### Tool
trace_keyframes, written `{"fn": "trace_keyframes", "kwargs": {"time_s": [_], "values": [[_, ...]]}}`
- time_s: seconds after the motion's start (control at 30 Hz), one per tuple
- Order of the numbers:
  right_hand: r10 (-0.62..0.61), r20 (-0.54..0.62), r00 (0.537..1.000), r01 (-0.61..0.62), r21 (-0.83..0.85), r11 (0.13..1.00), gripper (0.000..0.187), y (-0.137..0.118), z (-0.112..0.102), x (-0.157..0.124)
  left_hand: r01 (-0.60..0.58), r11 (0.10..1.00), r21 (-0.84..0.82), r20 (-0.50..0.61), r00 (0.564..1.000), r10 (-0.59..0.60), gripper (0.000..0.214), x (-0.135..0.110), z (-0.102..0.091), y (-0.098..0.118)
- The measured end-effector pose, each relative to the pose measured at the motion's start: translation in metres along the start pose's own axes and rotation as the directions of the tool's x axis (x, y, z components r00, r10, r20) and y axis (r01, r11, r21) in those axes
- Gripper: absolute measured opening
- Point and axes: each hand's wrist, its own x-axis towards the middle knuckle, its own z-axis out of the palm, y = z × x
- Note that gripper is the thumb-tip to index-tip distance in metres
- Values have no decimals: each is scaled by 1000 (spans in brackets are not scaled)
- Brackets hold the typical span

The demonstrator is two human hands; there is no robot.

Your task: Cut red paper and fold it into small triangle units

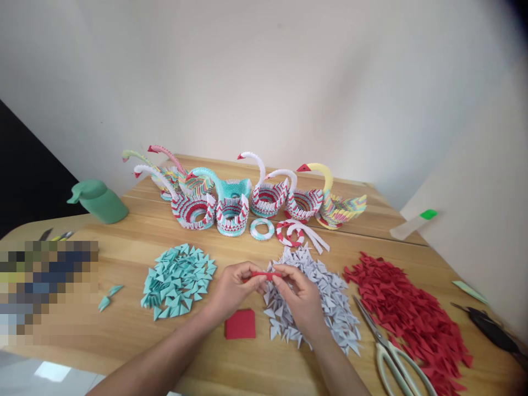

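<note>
Bridging both hands (234,285) (300,294); pinched red paper strip (267,274)

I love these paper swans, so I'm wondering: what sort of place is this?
Probably an indoor papercraft workspace: there are folded-paper swans, a heap of red paper triangles, and scissors beside it.

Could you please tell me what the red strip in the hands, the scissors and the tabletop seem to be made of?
Red strip: probably matte paper, being thin, evenly coloured and without shine.
Scissors: blades likely metal, from their grey sheen; smooth, pale handles, perhaps plastic.
Tabletop: smooth wood or wood-look laminate, with visible grain streaks; I cannot tell which.
</note>
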Motion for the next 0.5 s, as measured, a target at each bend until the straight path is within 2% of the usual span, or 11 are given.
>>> {"fn": "trace_keyframes", "kwargs": {"time_s": [0.27,0.5], "values": [[16,43,999,-16,7,1000,20,-4,1,0,-24,992,121,-27,999,27,25,0,-1,-7],[17,46,999,-18,21,1000,23,0,4,-1,-41,997,63,24,999,40,27,1,-1,-11]]}}
